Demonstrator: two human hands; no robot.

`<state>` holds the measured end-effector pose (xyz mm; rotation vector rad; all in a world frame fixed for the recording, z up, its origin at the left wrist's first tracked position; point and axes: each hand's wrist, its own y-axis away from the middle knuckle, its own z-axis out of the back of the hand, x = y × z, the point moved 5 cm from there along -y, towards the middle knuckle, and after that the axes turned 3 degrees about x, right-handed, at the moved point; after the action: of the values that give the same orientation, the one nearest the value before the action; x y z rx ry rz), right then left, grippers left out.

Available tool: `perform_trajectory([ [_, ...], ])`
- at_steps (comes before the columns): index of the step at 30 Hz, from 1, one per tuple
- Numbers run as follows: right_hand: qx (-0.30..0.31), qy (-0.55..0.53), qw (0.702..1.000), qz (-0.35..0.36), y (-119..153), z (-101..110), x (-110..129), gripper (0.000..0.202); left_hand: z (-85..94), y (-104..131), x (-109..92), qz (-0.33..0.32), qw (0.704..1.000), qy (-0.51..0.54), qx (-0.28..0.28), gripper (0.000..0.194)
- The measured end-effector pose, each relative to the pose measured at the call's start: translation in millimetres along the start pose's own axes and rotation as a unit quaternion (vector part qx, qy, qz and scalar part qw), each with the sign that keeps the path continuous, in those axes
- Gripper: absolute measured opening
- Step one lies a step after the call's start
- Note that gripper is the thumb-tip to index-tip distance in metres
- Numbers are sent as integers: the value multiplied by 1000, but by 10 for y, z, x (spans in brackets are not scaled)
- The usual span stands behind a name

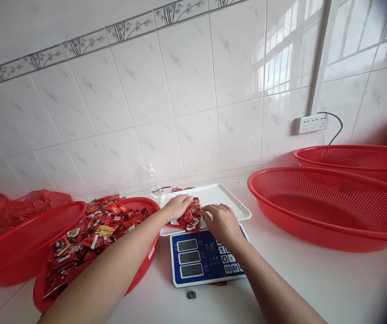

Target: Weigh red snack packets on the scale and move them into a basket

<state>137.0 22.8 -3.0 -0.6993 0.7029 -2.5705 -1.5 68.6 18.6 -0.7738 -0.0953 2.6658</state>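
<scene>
Several small red snack packets [192, 210] lie bunched on the white tray [229, 198] of a digital weighing scale [209, 258]. From the left, my left hand [179, 207] closes over them, its fingertips partly hidden behind the packets. My right hand [225, 222] comes in from the right, thumb and forefinger pinched at the right edge of the same bunch. The scale's blue panel has three dark displays, and my right wrist covers part of its keypad. Left of the scale, a red basket [146, 202] is heaped with more snack packets [103, 225], partly behind my left forearm.
An oval red basket [294, 229] stands on the right, another red basket [355, 153] behind it. At far left is a red basket [11, 252] with red plastic bags [20, 207]. A clear bottle [153, 182] stands behind the tray. A small dark object [191, 294] lies before the scale.
</scene>
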Motion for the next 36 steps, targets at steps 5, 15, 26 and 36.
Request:
perform_trajectory([
  [5,-19,-22,1000,1,5,33,-11,23,309,262,-118,32,983,131,-124,39],
  [15,0,-52,999,13,41,-4,96,29,-109,1442,-510,-185,925,102,-315,17],
  [26,123,-27,992,1,-79,-84,38,39,-294,1491,13,-175,919,146,-323,17],
  [36,290,-35,956,11,-355,-332,383,75,-410,1535,-22,-203,923,188,-266,18],
])
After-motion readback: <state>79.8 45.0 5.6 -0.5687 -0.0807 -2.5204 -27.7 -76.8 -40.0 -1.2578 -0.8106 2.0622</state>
